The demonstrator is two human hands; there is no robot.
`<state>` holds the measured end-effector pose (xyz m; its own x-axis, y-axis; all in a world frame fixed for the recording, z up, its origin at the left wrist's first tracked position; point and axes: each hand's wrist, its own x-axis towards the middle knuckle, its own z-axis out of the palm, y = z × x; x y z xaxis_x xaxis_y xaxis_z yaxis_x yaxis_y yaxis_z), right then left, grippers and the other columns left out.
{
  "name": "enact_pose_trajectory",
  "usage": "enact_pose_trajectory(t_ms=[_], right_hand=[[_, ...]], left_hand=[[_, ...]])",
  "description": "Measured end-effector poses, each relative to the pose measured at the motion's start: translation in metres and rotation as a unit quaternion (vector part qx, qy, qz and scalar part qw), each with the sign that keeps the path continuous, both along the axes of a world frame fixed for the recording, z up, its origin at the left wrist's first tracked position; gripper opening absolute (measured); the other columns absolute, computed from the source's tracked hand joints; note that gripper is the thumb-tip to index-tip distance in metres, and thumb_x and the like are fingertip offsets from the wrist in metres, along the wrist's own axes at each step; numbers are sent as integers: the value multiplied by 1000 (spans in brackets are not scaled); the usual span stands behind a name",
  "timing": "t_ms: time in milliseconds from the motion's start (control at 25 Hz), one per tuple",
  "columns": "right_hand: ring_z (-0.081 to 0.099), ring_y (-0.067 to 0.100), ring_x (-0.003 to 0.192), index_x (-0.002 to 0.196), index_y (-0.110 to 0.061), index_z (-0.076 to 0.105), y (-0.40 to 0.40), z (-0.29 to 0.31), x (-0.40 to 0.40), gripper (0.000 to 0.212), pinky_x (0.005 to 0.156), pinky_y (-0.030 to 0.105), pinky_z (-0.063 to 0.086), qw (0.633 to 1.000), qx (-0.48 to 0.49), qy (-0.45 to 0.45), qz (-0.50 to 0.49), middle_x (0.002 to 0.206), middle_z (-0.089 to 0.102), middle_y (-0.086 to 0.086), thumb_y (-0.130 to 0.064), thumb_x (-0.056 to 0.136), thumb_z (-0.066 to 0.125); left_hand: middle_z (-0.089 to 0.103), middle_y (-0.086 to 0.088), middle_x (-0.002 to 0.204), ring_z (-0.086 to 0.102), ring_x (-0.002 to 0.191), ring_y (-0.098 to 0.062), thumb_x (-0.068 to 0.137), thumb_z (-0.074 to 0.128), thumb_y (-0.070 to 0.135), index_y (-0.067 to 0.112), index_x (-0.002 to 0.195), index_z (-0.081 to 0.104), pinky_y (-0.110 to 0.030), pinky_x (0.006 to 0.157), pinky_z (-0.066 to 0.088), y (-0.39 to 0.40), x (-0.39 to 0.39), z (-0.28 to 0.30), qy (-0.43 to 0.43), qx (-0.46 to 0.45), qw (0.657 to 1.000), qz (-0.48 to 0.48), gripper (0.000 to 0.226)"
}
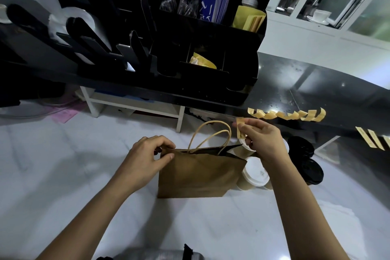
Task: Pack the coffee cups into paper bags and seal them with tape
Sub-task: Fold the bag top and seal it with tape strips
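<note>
Head view: your left hand (147,157) pinched the top left corner of the brown bag (198,173), which stood upright on the white counter (73,175), its twisted handles (211,137) rising above the mouth. Your right hand (262,141) held a tan tape strip (240,130) between thumb and fingertips, just above the bag's right corner. Whether the bag already held cups could not be told.

Crowding the bag's right side were white-lidded cups (255,173), one touching its edge and partly hidden behind your right wrist, with black-lidded cups (310,163) just beyond. More cut strips (287,114) hung in a row from the edge of the dark shelf (316,91) behind your right hand, with others (373,138) farther right. A black organizer (190,48) with sleeves, stirrers and packets loomed over the far side of the counter, well apart from your hands.
</note>
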<state>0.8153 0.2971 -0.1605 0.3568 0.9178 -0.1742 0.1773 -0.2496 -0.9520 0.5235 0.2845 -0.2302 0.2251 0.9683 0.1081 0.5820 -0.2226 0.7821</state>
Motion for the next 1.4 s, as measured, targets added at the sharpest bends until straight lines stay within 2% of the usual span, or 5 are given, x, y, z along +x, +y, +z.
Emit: enact_pose_trajectory(t_ms=[160, 800, 1040, 1280, 1400], right_hand=[[57, 5, 62, 101, -13, 73, -27, 7, -2, 9, 55, 21, 41, 1000, 25, -2, 6, 91, 79, 1, -17, 96, 68], [68, 5, 65, 97, -10, 74, -96, -27, -79, 19, 57, 12, 47, 993, 41, 91, 60, 76, 77, 2, 5, 86, 73], [75, 20, 74, 86, -8, 51, -90, -39, -122, 28, 58, 23, 52, 994, 25, 100, 18, 75, 76, 12, 3, 84, 76], [75, 26, 77, 75, -12, 50, -70, -47, -140, 33, 69, 40, 58, 999, -6, 48, -15, 73, 75, 8, -11, 83, 81], [68, 20, 66, 68, -16, 49, -65, -51, -140, 37, 63, 35, 55, 999, -19, 27, -26, 66, 70, 6, -17, 82, 84]], left_hand=[[65, 17, 90, 60, 91, -2, 86, 75, 28, 36, 88, 65, -28, 81, 54, -4, 2, 2, -7, -6, 1000, 18, 13], [67, 21, 91, 62, 91, -1, 91, 69, 18, 32, 91, 71, -17, 77, 51, -17, -6, 4, -22, 28, 999, -12, 14], [69, 22, 91, 62, 94, 6, 89, 73, 17, 29, 97, 75, -7, 74, 49, -19, -7, 2, -41, 26, 999, 1, 14], [69, 20, 85, 65, 90, 2, 86, 76, 18, 28, 91, 71, -12, 75, 53, -17, -8, 1, -59, 24, 998, 8, 12], [69, 21, 87, 64, 92, 3, 86, 76, 16, 27, 92, 73, -10, 76, 52, -16, -10, 0, -69, 23, 997, 2, 13]])
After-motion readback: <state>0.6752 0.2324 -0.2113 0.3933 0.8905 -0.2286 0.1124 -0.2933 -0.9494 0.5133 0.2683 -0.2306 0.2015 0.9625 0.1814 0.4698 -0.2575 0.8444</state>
